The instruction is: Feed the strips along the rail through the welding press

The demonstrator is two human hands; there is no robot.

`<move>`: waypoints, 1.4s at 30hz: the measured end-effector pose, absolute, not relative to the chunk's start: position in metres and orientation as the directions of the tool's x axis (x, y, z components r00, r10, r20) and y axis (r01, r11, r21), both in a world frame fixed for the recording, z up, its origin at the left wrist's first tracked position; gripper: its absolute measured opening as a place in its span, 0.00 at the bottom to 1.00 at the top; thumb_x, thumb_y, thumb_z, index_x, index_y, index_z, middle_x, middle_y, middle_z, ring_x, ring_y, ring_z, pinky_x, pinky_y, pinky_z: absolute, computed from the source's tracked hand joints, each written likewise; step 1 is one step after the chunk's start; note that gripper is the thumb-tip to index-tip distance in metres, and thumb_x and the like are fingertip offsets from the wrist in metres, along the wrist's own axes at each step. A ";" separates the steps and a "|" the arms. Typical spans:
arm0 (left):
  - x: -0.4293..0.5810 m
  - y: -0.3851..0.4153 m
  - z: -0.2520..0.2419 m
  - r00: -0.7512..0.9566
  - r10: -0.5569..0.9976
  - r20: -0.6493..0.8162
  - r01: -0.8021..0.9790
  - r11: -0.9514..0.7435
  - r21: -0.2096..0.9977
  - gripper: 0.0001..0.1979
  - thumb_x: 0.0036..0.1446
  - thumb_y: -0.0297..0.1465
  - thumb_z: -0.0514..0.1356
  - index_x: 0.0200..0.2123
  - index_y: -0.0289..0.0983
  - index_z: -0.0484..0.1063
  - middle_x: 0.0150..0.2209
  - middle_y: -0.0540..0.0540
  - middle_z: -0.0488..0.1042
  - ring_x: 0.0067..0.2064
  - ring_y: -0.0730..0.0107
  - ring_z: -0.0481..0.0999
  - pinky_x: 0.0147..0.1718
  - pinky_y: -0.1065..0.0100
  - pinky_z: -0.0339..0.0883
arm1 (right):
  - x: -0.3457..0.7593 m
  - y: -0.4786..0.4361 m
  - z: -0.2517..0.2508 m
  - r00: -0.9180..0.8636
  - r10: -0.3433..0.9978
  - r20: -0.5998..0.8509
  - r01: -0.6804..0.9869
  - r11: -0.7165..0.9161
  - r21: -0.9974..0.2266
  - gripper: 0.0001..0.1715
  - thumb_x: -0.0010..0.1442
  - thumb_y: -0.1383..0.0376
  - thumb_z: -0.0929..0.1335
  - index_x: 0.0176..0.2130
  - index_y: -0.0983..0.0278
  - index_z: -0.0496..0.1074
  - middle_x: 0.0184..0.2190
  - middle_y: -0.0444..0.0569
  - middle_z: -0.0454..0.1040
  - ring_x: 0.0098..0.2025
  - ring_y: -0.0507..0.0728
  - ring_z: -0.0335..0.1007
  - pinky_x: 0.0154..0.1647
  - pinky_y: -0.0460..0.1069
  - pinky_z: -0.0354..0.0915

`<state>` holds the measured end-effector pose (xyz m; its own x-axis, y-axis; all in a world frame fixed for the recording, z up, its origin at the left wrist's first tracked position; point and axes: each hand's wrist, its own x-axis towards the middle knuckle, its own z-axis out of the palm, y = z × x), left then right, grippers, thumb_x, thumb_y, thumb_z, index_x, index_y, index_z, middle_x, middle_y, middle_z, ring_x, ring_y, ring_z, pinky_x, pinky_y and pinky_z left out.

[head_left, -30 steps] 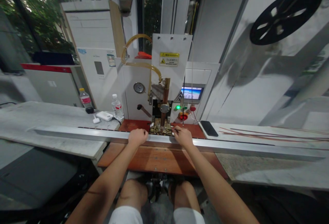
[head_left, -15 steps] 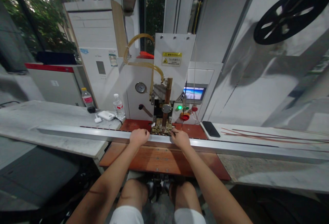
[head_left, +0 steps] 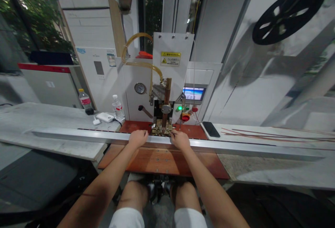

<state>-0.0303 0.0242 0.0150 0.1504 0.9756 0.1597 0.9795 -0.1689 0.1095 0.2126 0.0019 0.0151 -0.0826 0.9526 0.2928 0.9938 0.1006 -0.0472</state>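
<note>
A long metal bar (head_left: 104,135) runs across the bench in front of a white machine (head_left: 170,50). My left hand (head_left: 138,138) rests over the bar, fingers closed; what they pinch, if anything, is hidden. My right hand (head_left: 180,140) lies over the bar further right, its fingers pinched beside the brass-coloured fixture (head_left: 160,127); what is between them is too small to make out. The machine's copper-coloured rod (head_left: 166,93) stands upright over the fixture, between my hands.
Left of the machine stand a clear bottle (head_left: 118,108), a cola bottle (head_left: 86,101) and a white device (head_left: 105,117). On the right lie a black phone (head_left: 211,129) and several thin copper-coloured strips (head_left: 248,135). A reddish-brown board (head_left: 157,160) is below the bar.
The whole view has shifted, so the scene sits slightly further left. Both hands keep much the same places and closed shape beside the fixture.
</note>
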 end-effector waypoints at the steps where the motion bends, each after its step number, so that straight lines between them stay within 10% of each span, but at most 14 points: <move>1: -0.031 0.025 0.015 0.157 0.976 0.153 0.977 -0.176 0.118 0.27 0.62 0.41 0.38 0.38 0.39 0.76 0.38 0.40 0.77 0.41 0.63 0.75 0.42 0.65 0.64 | 0.213 0.002 0.015 -0.081 0.951 0.297 0.994 0.099 -0.045 0.21 0.65 0.54 0.55 0.40 0.58 0.72 0.33 0.49 0.77 0.36 0.55 0.73 0.36 0.46 0.60; 13: -0.053 0.046 0.025 0.250 0.955 0.158 0.914 -0.286 0.288 0.24 0.63 0.36 0.39 0.39 0.36 0.75 0.42 0.42 0.77 0.46 0.67 0.74 0.48 0.69 0.62 | 0.212 0.002 0.014 -0.077 0.944 0.320 0.994 0.099 -0.053 0.22 0.65 0.55 0.55 0.40 0.58 0.72 0.33 0.49 0.77 0.35 0.56 0.73 0.34 0.46 0.59; 28: -0.069 0.031 0.016 0.186 0.971 0.149 0.981 -0.192 0.030 0.26 0.61 0.41 0.39 0.38 0.39 0.76 0.37 0.40 0.78 0.41 0.59 0.75 0.41 0.62 0.64 | 0.212 0.003 0.013 -0.062 0.952 0.300 0.996 0.080 -0.048 0.22 0.65 0.55 0.55 0.42 0.58 0.72 0.33 0.50 0.77 0.36 0.55 0.73 0.35 0.46 0.59; 42: -0.062 0.026 0.014 0.116 0.982 0.150 0.989 -0.127 0.071 0.23 0.57 0.39 0.43 0.37 0.41 0.78 0.37 0.41 0.78 0.40 0.59 0.75 0.41 0.63 0.63 | 0.211 0.001 0.015 -0.054 0.952 0.303 0.996 0.072 -0.048 0.21 0.65 0.55 0.55 0.41 0.58 0.72 0.31 0.49 0.77 0.35 0.55 0.73 0.33 0.45 0.58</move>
